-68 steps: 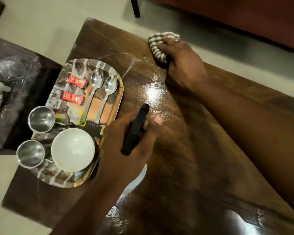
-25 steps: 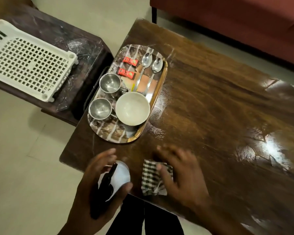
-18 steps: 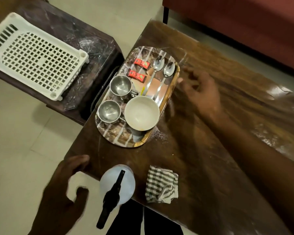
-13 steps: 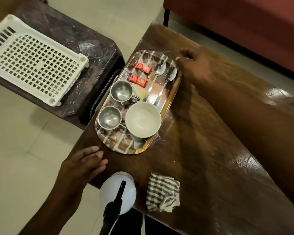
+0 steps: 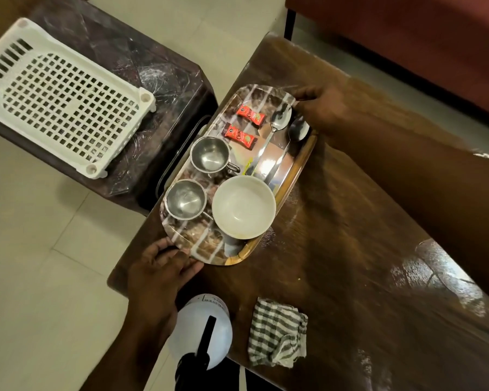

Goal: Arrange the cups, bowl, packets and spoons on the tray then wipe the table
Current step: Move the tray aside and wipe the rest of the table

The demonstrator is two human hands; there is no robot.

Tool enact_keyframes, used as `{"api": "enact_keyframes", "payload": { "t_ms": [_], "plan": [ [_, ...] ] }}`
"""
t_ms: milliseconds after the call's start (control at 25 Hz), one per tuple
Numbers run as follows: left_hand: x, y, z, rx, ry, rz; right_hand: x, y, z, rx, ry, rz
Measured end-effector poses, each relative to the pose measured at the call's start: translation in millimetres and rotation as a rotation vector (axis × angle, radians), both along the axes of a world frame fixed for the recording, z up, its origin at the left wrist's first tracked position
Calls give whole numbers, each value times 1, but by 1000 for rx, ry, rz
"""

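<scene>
A shiny oval tray [image 5: 206,251] lies on the left part of the dark wooden table [image 5: 336,249]. On it stand two steel cups [image 5: 209,155] [image 5: 185,199] and a white bowl [image 5: 243,211], with two red packets [image 5: 250,115] [image 5: 240,136] and two spoons [image 5: 277,121] [image 5: 295,134] at its far end. My left hand [image 5: 161,266] grips the tray's near rim. The far rim is held by my right hand [image 5: 319,108]. A checked cloth [image 5: 277,333] lies crumpled near the table's front edge.
A white spray bottle with a black trigger [image 5: 201,331] stands at the table's near corner beside the cloth. To the left a white plastic rack [image 5: 57,97] lies on a dark side table [image 5: 158,66]. A red sofa [image 5: 407,32] runs behind the table.
My right hand left the cloth and my left hand left the spray bottle; both went to the tray and now hold its two ends.
</scene>
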State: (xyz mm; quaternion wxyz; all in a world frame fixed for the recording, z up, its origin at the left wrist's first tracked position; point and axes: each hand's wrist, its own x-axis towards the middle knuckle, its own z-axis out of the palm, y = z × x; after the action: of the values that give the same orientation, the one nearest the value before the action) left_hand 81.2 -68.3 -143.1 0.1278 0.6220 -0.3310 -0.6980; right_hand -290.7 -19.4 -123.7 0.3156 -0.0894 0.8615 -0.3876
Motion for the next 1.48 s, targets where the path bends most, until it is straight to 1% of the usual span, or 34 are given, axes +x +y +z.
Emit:
{"api": "enact_keyframes", "payload": {
  "t_ms": [80, 200, 360, 520, 800, 1000, 1120, 1240, 1320, 1480],
  "plan": [
    [2, -5, 6, -33, 1, -5, 4, 9, 5, -16, -21, 2],
    [7, -11, 26, -118, -44, -71, 9, 33, 21, -68, -76, -17],
    [12, -25, 72, -199, -68, -126, 24, 78, 62, -102, -109, -95],
    [13, -26, 148, -302, -56, -258, 58, 141, 136, -200, -155, -245],
    [7, -14, 278, -377, 21, -453, 148, 264, 269, -278, -147, -456],
    [-13, 10, 350, -397, 141, -553, 199, 333, 340, -357, -152, -613],
    [-26, 33, 388, -416, 190, -638, 214, 367, 368, -427, -105, -661],
    [-41, 65, 411, -416, 236, -700, 221, 411, 387, -457, -92, -692],
    [-52, 87, 415, -411, 265, -720, 219, 442, 390, -459, -112, -700],
    [-80, 143, 410, -408, 252, -774, 209, 511, 383, -434, -160, -734]
  ]
}}
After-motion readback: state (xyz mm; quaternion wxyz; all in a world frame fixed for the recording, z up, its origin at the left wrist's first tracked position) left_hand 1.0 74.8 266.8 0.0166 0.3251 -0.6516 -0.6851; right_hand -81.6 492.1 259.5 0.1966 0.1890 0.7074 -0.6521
